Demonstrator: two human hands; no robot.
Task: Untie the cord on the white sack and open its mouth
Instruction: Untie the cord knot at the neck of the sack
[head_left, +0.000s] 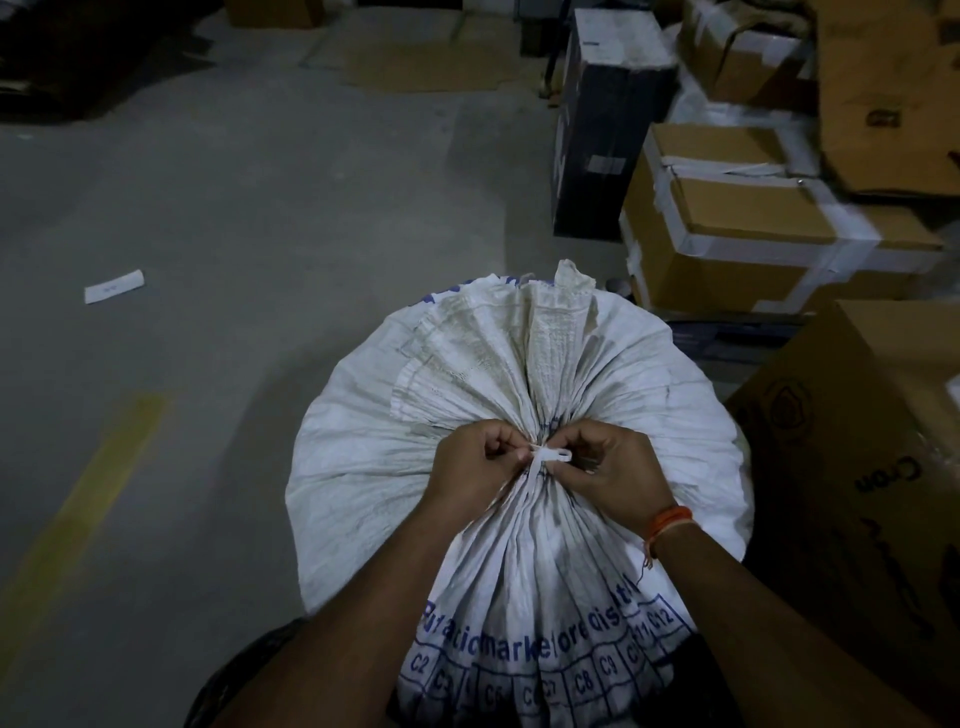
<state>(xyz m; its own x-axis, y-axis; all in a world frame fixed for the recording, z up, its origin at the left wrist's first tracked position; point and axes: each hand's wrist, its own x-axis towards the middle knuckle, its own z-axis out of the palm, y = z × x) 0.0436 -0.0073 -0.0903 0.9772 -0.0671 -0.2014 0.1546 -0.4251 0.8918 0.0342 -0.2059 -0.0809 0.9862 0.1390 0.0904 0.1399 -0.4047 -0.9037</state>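
Note:
A full white woven sack (363, 457) with blue print stands on the floor right below me. Its mouth is gathered into tight pleats and bound by a white cord (549, 456) knotted at the neck. My left hand (470, 470) pinches the cord's left side with curled fingers. On the knot's right side, my right hand (608, 475) pinches the cord, an orange thread band on its wrist. The loose top flap of the sack fans out beyond the knot, away from me.
Taped cardboard boxes (737, 228) and a dark box (602, 130) are stacked to the right, with a large carton (857, 457) close beside the sack. Grey concrete floor (234, 208) spreads left, with a yellow line (88, 499) and a paper scrap (113, 286).

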